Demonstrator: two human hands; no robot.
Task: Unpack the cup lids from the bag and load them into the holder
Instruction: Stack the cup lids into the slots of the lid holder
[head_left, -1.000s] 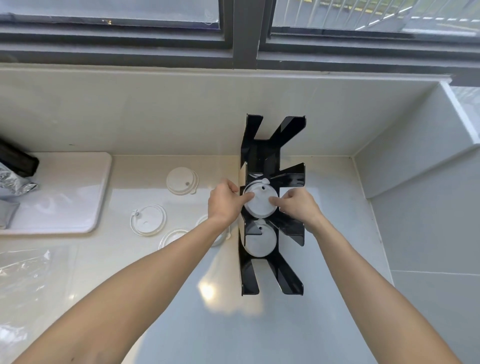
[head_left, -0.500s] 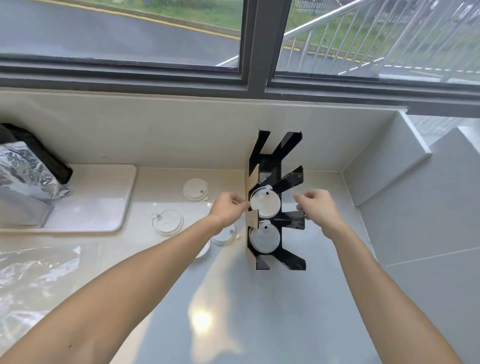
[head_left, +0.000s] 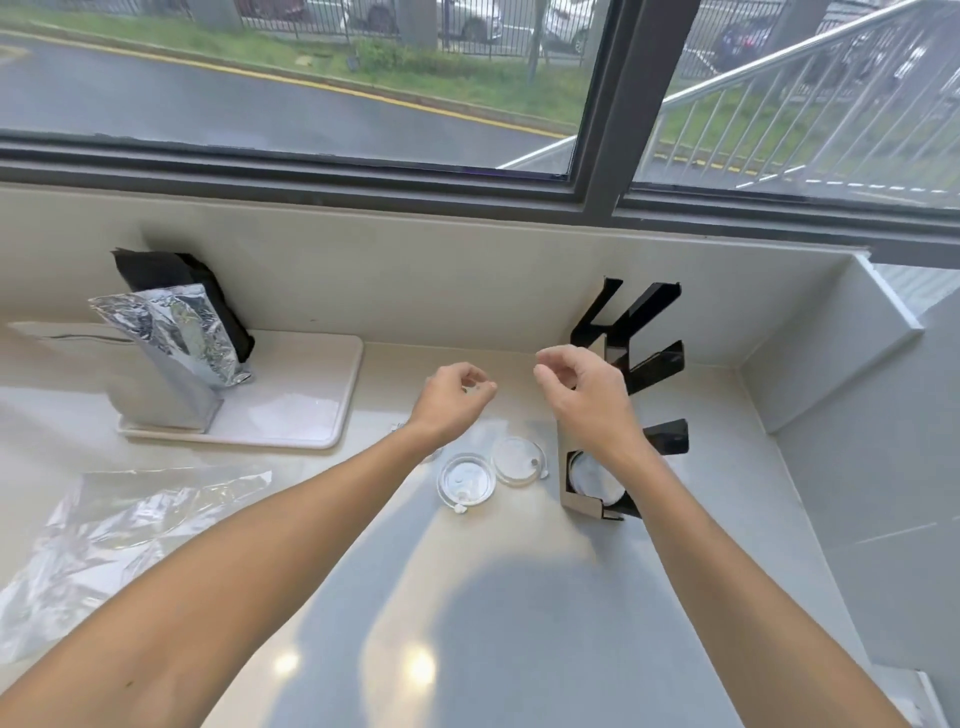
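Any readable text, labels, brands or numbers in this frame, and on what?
None readable.
Foil bag: bare silver, no print visible.
Cup lids: any embossing too small to read.
Black holder: no marking visible.
Parked cars outside the window: plates too blurred to read.

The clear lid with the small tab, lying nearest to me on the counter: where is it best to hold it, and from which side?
Probably the rim. The lid lies flat on the counter, so come from above and pinch its near edge by the small tab, which sticks out toward you. The second lid sits very close on its right, so avoid that side. Both hands look empty.
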